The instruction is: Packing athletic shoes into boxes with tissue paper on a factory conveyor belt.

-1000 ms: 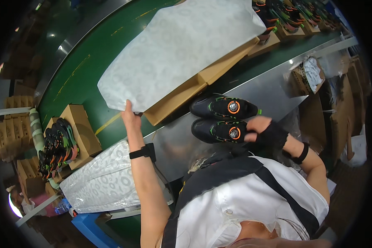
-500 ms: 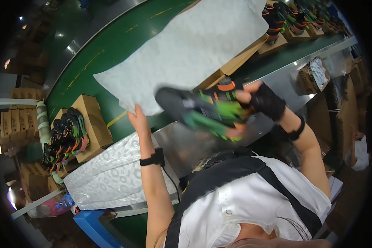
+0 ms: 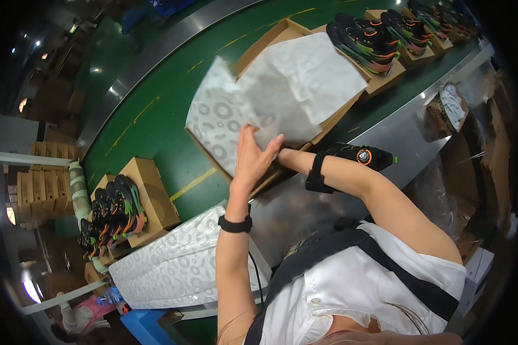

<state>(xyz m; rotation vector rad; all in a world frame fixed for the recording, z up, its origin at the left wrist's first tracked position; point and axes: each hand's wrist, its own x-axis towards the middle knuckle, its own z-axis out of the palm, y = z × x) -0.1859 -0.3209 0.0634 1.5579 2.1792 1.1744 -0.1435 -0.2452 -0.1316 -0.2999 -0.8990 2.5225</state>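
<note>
In the head view, an open box (image 3: 265,46) of brown cardboard is found on the green table (image 3: 144,144), set at a slant. It is lined with pale patterned paper (image 3: 311,75), by which much of its inside is covered; the paper is raised in a crumpled flap over the box's left end.

The left hand (image 3: 254,158) is placed over the near left part of the box, at the paper. Its fingers are spread, with the thumb held wide of the others; whether the paper is pressed by them cannot be told. A black band (image 3: 235,223) is worn on the left wrist. The right forearm (image 3: 362,181) is reached in at the near edge of the box, just beside the left thumb. The right hand is hidden there, and the state of its fingers cannot be told.

One dark shoe (image 3: 380,158) with an orange ring and a green tab is seen near the box, to its lower right, on the metal table (image 3: 293,210); it is partly covered by the right forearm.

Beyond the right end of the box, further shoes (image 3: 365,43) are lined up on cartons. Well to the lower left of the box, a row of similar shoes (image 3: 112,213) is set against a brown carton (image 3: 152,198). Below the box, to the left, a plastic-wrapped stack of patterned sheets (image 3: 172,264) is laid.
</note>
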